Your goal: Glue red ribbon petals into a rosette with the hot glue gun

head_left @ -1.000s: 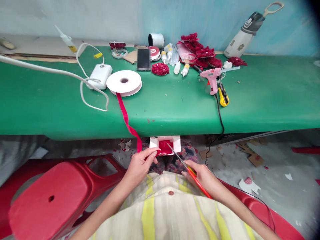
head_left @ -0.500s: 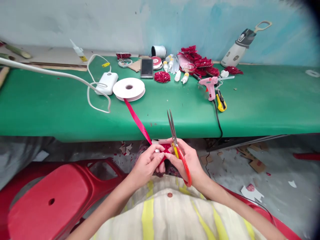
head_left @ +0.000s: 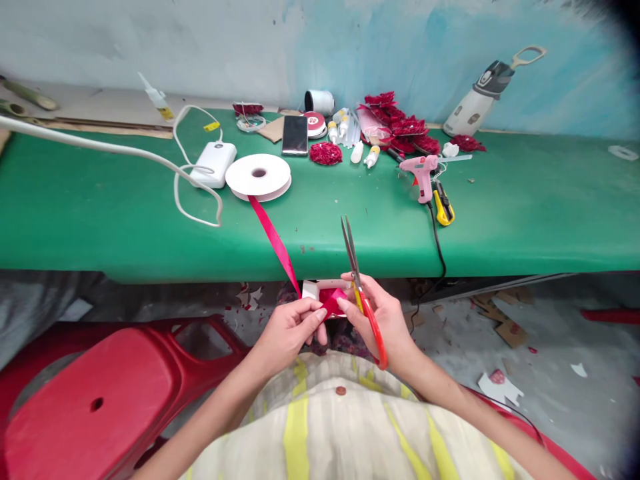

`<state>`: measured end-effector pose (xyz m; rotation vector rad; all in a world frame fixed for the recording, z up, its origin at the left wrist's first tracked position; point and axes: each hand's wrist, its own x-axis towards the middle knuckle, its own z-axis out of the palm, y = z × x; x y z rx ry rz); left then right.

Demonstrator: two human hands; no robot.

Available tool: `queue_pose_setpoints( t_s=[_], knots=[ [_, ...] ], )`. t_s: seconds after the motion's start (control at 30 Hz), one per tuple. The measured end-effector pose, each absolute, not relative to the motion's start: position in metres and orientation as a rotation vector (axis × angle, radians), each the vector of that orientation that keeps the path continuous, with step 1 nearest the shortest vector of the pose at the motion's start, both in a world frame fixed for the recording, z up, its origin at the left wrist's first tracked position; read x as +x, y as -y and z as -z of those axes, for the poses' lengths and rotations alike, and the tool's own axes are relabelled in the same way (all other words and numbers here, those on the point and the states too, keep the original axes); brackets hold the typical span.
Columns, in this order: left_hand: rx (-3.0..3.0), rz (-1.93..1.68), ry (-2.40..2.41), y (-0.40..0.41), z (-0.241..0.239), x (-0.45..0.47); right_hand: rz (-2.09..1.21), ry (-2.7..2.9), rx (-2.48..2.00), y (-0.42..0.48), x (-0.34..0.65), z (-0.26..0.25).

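A red ribbon [head_left: 273, 237] runs from a white spool [head_left: 258, 177] on the green table [head_left: 100, 220] down over the table's front edge to my hands. My left hand [head_left: 289, 329] pinches the ribbon's end. My right hand [head_left: 379, 320] also pinches the ribbon end with its fingertips while holding red-handled scissors [head_left: 361, 293], blades together and pointing up toward the table. Just behind my fingers lies a small white box [head_left: 313, 290] with red pieces in it.
On the table are a pink glue gun [head_left: 420, 173], a yellow utility knife [head_left: 443, 205], a white power bank [head_left: 213, 163] with cable, a phone [head_left: 295, 134], glue bottles and red ribbon flowers [head_left: 400, 127]. A red plastic stool [head_left: 100, 393] stands at my left. Paper scraps litter the floor.
One second ago the scissors pointed into the box; since then my right hand swung them upright and joined my left hand on the ribbon end. The ribbon is pulled taut.
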<state>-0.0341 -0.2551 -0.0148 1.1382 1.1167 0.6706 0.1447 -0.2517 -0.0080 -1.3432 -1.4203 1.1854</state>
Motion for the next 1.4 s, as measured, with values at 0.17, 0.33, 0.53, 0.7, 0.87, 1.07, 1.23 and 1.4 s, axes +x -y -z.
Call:
queue_pose_setpoints(
  t_s=[0.17, 0.33, 0.53, 0.7, 0.87, 1.07, 1.23, 1.4],
  knots=[
    [1.085, -0.733, -1.154, 0.255, 0.015, -0.033, -1.187, 1.621, -1.544, 0.283, 0.181, 0.005],
    [1.052, -0.702, -1.170, 0.255, 0.027, -0.032, -1.375, 1.948, -1.635, 0.320, 0.227, 0.024],
    [1.196, -0.598, -1.188, 0.252, 0.034, -0.029, -1.435, 2.074, -1.525, 0.312, 0.221, 0.042],
    [1.122, -0.611, -1.221, 0.249, 0.027, -0.029, -1.416, 2.067, -1.432, 0.300, 0.202, 0.039],
    [1.053, -0.603, -1.220, 0.249, 0.028, -0.027, -1.425, 2.087, -1.442, 0.303, 0.198, 0.040],
    [1.042, -0.616, -1.255, 0.250, 0.035, -0.023, -1.503, 2.064, -1.482, 0.304, 0.196, 0.032],
    [1.055, -0.614, -1.269, 0.251, 0.038, -0.023, -1.519, 2.008, -1.515, 0.305, 0.195, 0.031],
    [1.075, -0.606, -1.279, 0.252, 0.039, -0.023, -1.509, 2.021, -1.547, 0.305, 0.195, 0.031]
  ],
)
